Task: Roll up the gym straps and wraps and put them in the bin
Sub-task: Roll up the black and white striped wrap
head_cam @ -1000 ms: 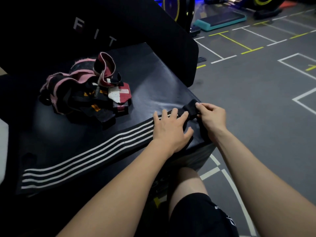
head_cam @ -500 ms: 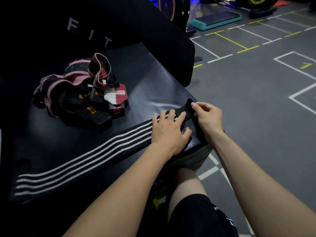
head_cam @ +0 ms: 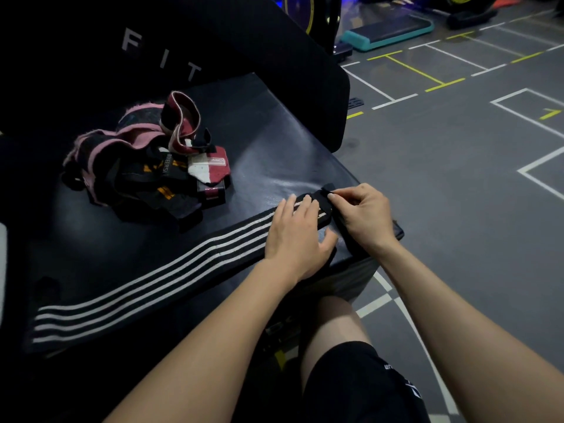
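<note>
Rolling starts tight: right hand [head_cam: 363,213] pinches the wrap [head_cam: 146,280] end, folding it toward the flat left hand [head_cam: 297,232] pressing beside it.

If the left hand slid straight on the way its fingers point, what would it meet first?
Probably the folded end of the striped wrap, where the left hand has its fingertips and the right hand pinches; beyond looks like bare black box top.

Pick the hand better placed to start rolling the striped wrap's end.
Right. The right hand already pinches the folded end of the black elastic wrap with white stripes; the left hand lies flat on it, pinning it to the black padded box.
</note>
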